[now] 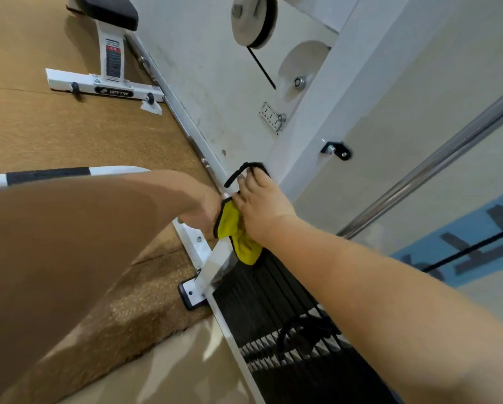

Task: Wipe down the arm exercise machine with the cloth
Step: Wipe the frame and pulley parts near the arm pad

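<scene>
yellow cloth (233, 228) pressed on the white upright (302, 135) of the arm machine, just above the weight stack (259, 293).
right hand (262, 205) flat on it with fingers stretched to the black hem; left hand (206, 211) touching the lower edge, grip hidden, cannot tell. judged as mid-wipe; next, probably sliding up the upright with firm pressure. to watch above: black bracket (336, 150) and belt (262, 68), likely to snag the hem.

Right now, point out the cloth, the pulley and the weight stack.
cloth (233, 228): head view, yellow middle fold.
pulley (249, 20): head view, wheel face.
weight stack (259, 293): head view, black plates.
</scene>
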